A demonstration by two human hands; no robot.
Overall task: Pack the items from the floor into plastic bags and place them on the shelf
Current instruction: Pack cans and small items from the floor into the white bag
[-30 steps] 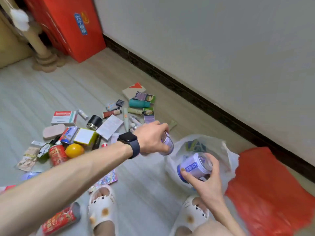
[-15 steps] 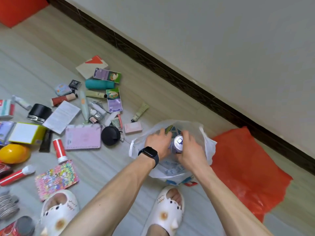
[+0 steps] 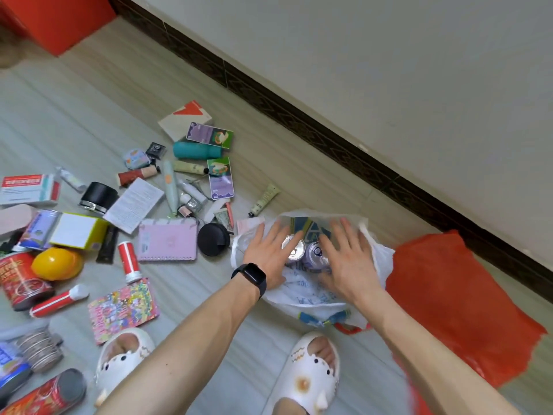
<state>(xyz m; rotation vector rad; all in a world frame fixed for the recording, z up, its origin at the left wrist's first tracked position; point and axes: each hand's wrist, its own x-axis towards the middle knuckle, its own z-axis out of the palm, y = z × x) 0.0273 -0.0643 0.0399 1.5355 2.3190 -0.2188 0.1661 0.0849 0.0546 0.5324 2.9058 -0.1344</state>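
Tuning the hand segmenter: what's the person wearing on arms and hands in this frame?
Both forearms are bare, no sleeves in view. The left wrist carries a black smartwatch with a rectangular face and dark band. The left hand and right hand are ungloved, no rings visible; the right wrist has nothing on it.

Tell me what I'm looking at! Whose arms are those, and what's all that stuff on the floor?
There's no machine here. A person wears a camera on their head, so you see what they see, looking down. Those are their own arms. The left hand, with the watch, and the right hand are spread open over a white plastic bag with two cans inside. Both hands hold nothing. Beside it lies a red bag. On the floor are things waiting to be packed, like a pink notebook and a teal bottle. The white slippers are on the person's feet.
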